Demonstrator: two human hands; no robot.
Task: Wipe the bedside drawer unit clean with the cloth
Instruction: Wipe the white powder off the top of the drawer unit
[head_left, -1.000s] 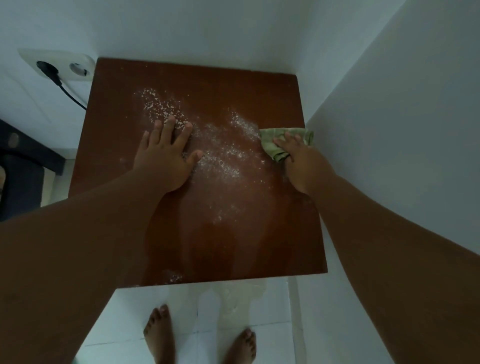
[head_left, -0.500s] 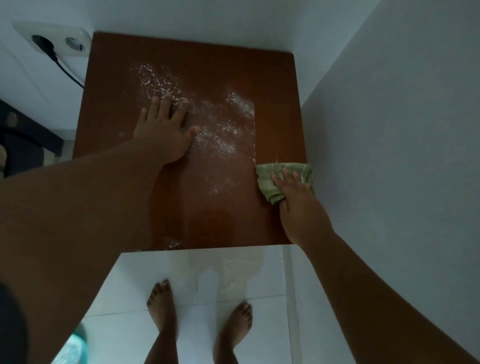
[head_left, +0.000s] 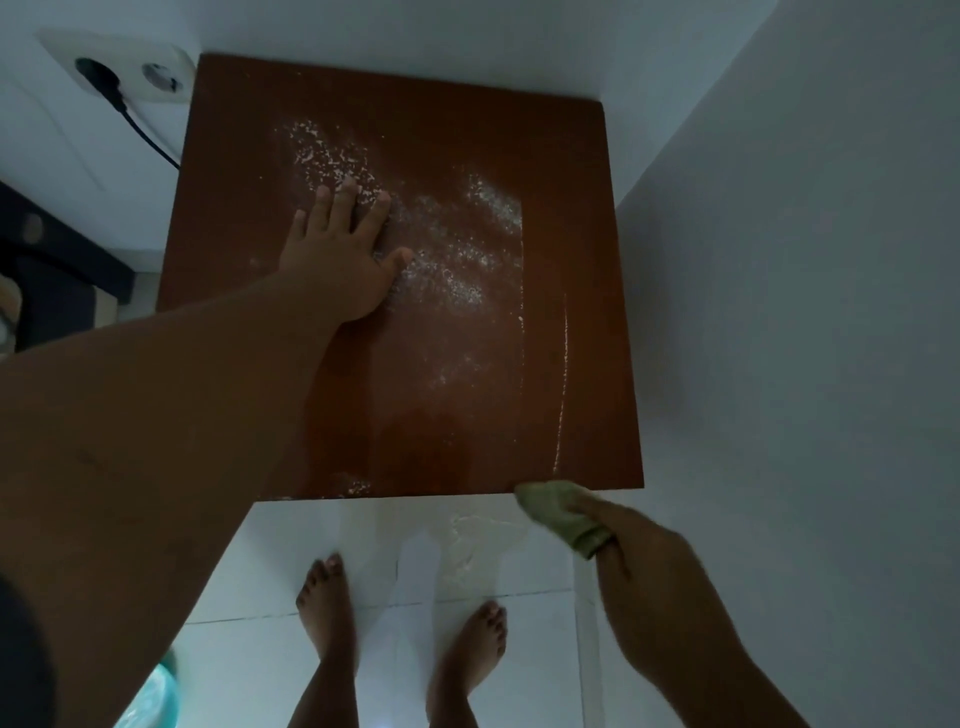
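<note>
Right hand (head_left: 641, 548) grips green cloth (head_left: 556, 512) at near edge of drawer unit top (head_left: 441, 130); left hand (head_left: 337, 260) presses flat there, fingers (head_left: 343, 202) spread, amid white powder (head_left: 467, 249).

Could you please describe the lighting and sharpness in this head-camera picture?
Head view: dim, bluish light; the crumpled green cloth by the near edge is motion-blurred; a soft sheen lies on the reddish-brown wooden drawer-unit top; the wide-angle lens skews its outline.

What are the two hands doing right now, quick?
Left hand: open, flat on the brown wooden drawer unit top.
Right hand: holding the crumpled green cloth.
</note>
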